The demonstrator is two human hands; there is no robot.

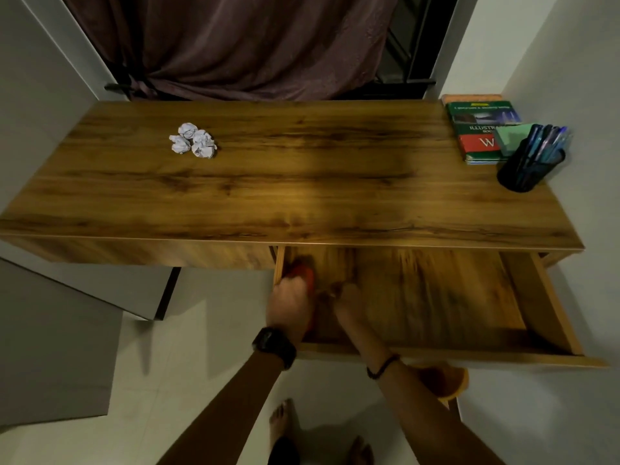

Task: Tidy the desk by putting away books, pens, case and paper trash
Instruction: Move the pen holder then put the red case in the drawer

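1. Head view: wooden desk (268,182) fills the middle of the frame, its top a warm brown grain with dark streaks, and a dark curtain (241,45) hangs behind it at the upper centre.
2. Crumpled paper balls (193,140), about 4 of them, white with grey creases, lie bunched together on the upper left part of the desk top, touching one another.
3. Stacked books (479,129) sit at the upper right corner of the desk; the top one has a green cover with a red band and white lettering, and an orange-brown book shows beneath it at the far edge.
4. A pale green paper pad (511,137) lies on the books, partly behind the pens.
5. A black mesh pen holder (526,169) stands just beside the books at the right edge, filled with blue and dark pens (547,139) that lean to the upper right.
6. The drawer (436,297) under the desk's right half is pulled open at the lower centre and right of the frame, its wooden floor bare across most of its width.
7. The red case (303,275) lies in the drawer's left end, against the left wall; it is blurred, and only part of it shows past the hand.
8. The left hand (290,303), with a black watch at the wrist, lies over the case with fingers curled around it.
9. The right hand (349,302), a dark band at the wrist, reaches into the drawer just beside the case; whether its blurred fingers pinch anything I cannot tell.
10. Bare feet (285,421) stand on the pale floor at the bottom centre, and an orange bin (443,380) sits below the drawer front.
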